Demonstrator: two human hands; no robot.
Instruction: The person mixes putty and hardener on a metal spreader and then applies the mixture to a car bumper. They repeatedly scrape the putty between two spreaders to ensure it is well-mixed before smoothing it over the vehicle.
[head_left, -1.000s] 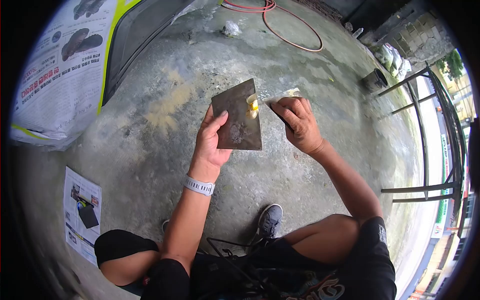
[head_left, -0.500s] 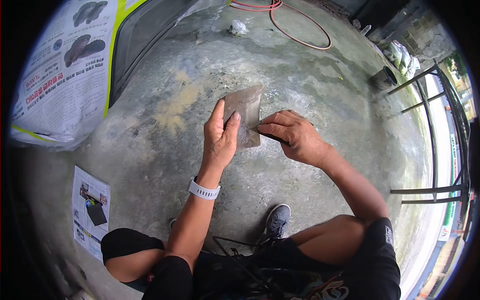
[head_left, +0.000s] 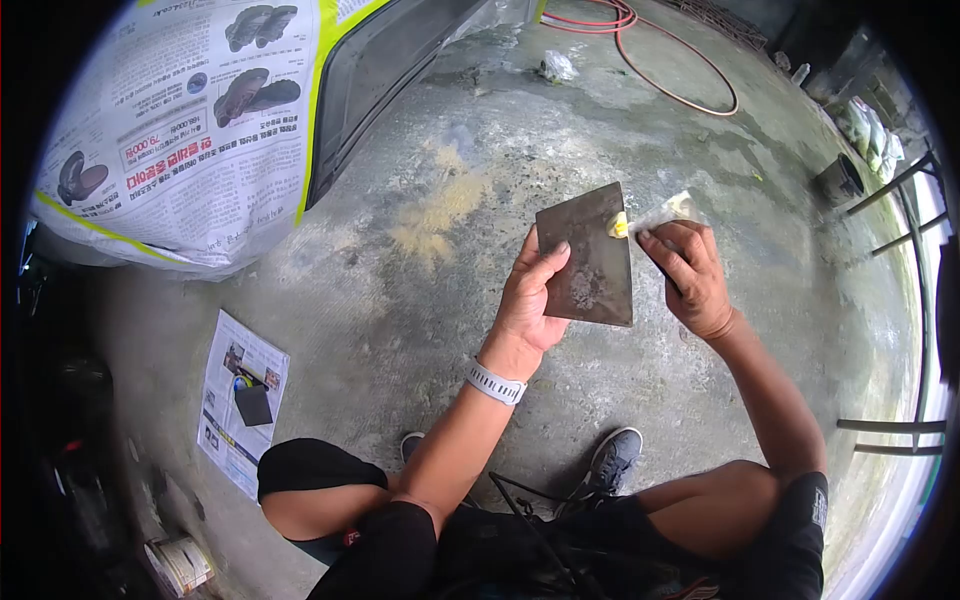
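Two bare hands are held up over the gray concrete floor (head_left: 380,370). The left hand (head_left: 530,290) grips a flat, brown-gray plate (head_left: 590,265) with four sides. Its thumb presses on the front of the plate, and the other fingers go behind it. The plate is tilted, and a rough, pale patch (head_left: 588,290) shows low on its face. A small, soft yellow lump (head_left: 618,226) sits at the plate's right edge, near the top.

The right hand (head_left: 692,272) is just to the right of the plate. Its fingers are bent and closed around a thin, flat scraper (head_left: 662,215) with a dark part under the fingers. Some pale yellow stuff (head_left: 683,206) is on the scraper's far end. The scraper is right beside the yellow lump, but I cannot tell if they touch.

A light gray watch band (head_left: 496,383) goes around the left wrist. Down to the left, a printed paper sheet (head_left: 240,400) lies on the floor with a small, black, flat square (head_left: 254,405) on it. Up to the left is a big thing covered in newspaper (head_left: 190,120), with bright yellow-green tape (head_left: 318,90) along its edge.
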